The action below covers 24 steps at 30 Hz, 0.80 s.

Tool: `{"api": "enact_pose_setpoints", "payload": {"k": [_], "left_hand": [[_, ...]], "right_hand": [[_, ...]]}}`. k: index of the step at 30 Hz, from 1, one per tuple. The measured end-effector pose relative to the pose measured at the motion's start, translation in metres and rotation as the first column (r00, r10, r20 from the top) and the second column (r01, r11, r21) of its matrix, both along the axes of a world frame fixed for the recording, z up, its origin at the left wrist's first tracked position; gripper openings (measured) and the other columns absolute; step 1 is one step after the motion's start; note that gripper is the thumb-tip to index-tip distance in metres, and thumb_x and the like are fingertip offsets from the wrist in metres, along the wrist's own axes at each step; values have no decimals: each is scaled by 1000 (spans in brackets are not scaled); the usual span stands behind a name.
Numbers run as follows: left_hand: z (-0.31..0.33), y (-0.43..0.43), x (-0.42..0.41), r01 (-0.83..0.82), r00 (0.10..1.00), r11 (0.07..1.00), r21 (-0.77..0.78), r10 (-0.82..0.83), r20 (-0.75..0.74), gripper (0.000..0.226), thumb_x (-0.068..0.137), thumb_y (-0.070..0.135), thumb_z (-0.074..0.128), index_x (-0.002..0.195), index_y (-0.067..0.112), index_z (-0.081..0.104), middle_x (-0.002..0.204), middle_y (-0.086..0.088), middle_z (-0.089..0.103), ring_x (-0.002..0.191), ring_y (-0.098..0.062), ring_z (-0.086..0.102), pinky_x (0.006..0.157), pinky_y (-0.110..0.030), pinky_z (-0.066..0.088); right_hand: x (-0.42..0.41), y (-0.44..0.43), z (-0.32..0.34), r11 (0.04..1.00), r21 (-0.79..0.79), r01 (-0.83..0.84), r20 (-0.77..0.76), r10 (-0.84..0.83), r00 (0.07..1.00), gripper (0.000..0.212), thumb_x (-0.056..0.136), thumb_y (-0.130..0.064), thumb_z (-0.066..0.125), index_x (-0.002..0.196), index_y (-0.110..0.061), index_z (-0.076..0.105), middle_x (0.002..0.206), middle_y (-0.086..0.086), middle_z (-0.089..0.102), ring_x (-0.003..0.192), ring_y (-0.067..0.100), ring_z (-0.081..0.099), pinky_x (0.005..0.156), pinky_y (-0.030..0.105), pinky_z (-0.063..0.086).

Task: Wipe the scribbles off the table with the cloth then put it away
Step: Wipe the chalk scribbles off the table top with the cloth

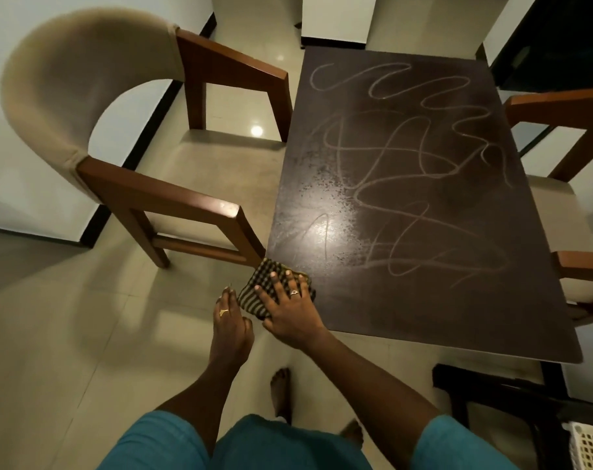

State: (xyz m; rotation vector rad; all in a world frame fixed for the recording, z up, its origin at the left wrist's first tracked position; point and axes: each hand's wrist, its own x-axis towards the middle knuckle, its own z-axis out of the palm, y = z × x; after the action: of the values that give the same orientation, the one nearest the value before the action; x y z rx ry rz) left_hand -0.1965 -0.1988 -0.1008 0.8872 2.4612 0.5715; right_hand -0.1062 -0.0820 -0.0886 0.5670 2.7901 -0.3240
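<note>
1. At far left, an armchair (84,130) with a curved beige padded back and brown wooden arms and legs stands on the pale tiled floor (51,351). Its near arm ends just beside the bench's near-left corner. The padded back is blurred.
2. The left hand (232,325) is held edge-on just beside the cloth's left edge, off the bench corner. Its fingers are straight and pressed together, holding nothing, with a ring on one finger. Whether the fingertips touch the cloth cannot be told.
3. The cloth (256,290) is dark with yellowish checks, folded, and lies on the near-left corner of the bench. Its left part overhangs the edge, and its right part is hidden under the right hand.
4. The right hand (288,310) lies flat on the cloth with its fingers spread, palm down, a ring on one finger.
5. A bare foot (281,388) is on the floor below the hands, partly hidden by teal clothing.
6. The bench (440,317) has a dark brown rectangular top with a light glare near the cloth.
7. The scribbles (407,157) are pale looping lines that cover most of the top, from the far edge to near the front. They are faint at the right.
8. A second chair (559,110), of wood with a beige seat, stands against the bench's right side and is cut off by the frame.
9. A dark frame (491,391) stands under the bench's near-right corner; what it is cannot be made out.
10. A white lattice basket (590,449) sits in the bottom right corner, mostly cut off.
</note>
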Motion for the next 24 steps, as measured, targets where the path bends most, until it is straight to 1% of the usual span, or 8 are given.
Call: {"api": "enact_pose_setpoints", "payload": {"k": [3, 5, 9, 12, 15, 18, 21, 24], "left_hand": [[0, 6, -4, 64, 997, 998, 10, -64, -33, 62, 92, 4, 39, 145, 0, 9, 156, -17, 10, 144, -30, 7, 117, -38, 12], [0, 10, -6, 67, 997, 998, 14, -66, -50, 62, 92, 7, 40, 145, 0, 9, 156, -16, 10, 144, -30, 8, 117, -36, 12], [0, 11, -6, 15, 999, 999, 31, -14, -35, 59, 95, 16, 39, 146, 4, 11, 156, -13, 12, 143, -29, 11, 115, -37, 18], [-3, 9, -8, 38, 999, 999, 39, -38, -24, 56, 96, 17, 38, 146, 7, 14, 156, -12, 17, 143, -28, 12, 115, -38, 18], [-4, 14, -15, 82, 994, 996, 27, -79, -74, 53, 96, 15, 37, 145, 7, 19, 153, -12, 25, 143, -26, 18, 117, -40, 16], [-2, 16, -21, 83, 994, 996, 25, -81, -79, 49, 95, 12, 38, 143, 8, 27, 149, -12, 33, 140, -27, 24, 116, -43, 21], [-1, 13, -23, 74, 992, 997, 23, -72, -107, 47, 93, 7, 39, 140, 7, 33, 146, -12, 39, 138, -26, 28, 117, -43, 21], [1, 10, -27, 43, 991, 999, 23, -40, -125, 48, 93, 5, 38, 140, 5, 32, 147, -13, 37, 140, -25, 26, 118, -42, 17]], "right_hand": [[-11, 22, 1, 1000, 11, 13, 16, -13, 1000, 64, 95, -53, 26, 152, -27, 12, 158, 19, 8, 144, 44, 7, 113, 60, 1], [-22, 41, 2, 999, 30, 46, 28, -47, 999, 63, 96, -52, 25, 152, -28, 9, 159, 19, 7, 144, 44, 6, 113, 60, 0], [-56, 86, 7, 992, 68, 107, 39, -110, 993, 64, 96, -53, 26, 152, -30, 5, 159, 17, 4, 144, 43, 6, 114, 59, 0], [-81, 121, 13, 987, 73, 143, 80, -148, 986, 64, 96, -53, 26, 152, -30, 3, 159, 18, 0, 144, 45, 3, 113, 60, 1], [-99, 138, 16, 983, 55, 175, 146, -181, 973, 64, 97, -50, 27, 152, -29, 0, 159, 18, -4, 143, 47, 0, 112, 61, 2], [-97, 127, 16, 982, 49, 182, 153, -188, 970, 64, 98, -48, 27, 152, -28, -1, 159, 17, -5, 142, 48, -1, 111, 63, 1], [-73, 97, 14, 995, 46, 91, 118, -96, 988, 63, 98, -49, 26, 152, -29, 0, 159, 17, -5, 142, 49, -3, 111, 62, -4], [-36, 54, 10, 1000, -2, 11, 43, -11, 999, 62, 97, -49, 27, 152, -31, 4, 159, 15, -3, 143, 47, -5, 112, 60, -8]]}}
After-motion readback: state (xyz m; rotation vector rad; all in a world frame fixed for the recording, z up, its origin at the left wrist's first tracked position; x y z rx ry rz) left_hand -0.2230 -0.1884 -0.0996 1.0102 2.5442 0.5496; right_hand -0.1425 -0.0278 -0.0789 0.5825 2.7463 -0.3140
